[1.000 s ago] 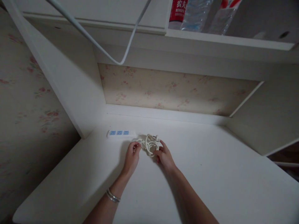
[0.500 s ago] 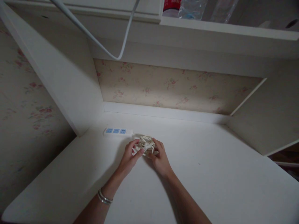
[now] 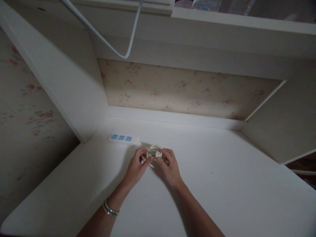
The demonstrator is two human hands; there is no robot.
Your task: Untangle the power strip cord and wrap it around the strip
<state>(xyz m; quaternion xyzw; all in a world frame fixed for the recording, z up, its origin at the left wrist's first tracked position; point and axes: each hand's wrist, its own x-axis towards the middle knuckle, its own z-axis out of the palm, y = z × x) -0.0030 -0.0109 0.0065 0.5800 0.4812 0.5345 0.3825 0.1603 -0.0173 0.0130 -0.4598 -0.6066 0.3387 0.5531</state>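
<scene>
White cord (image 3: 154,147) is sitting bunched btwn your two hands in the head view, w/ one length running L to the pwr strip (image 3: 125,138) on the white desk (image 3: 209,197). Your L hand (image 3: 135,165) is gripping the bundle's L side, thumb & fingers curling round it. Your R hand (image 3: 171,167) is gripping the R side, thumb & fingertips pinching a plug-like block (image 3: 158,154). Can't tell if the bundle's touching the desk. Silver bangles (image 3: 110,208) are circling your L wrist; floral wallpaper (image 3: 182,89) is showing behind
</scene>
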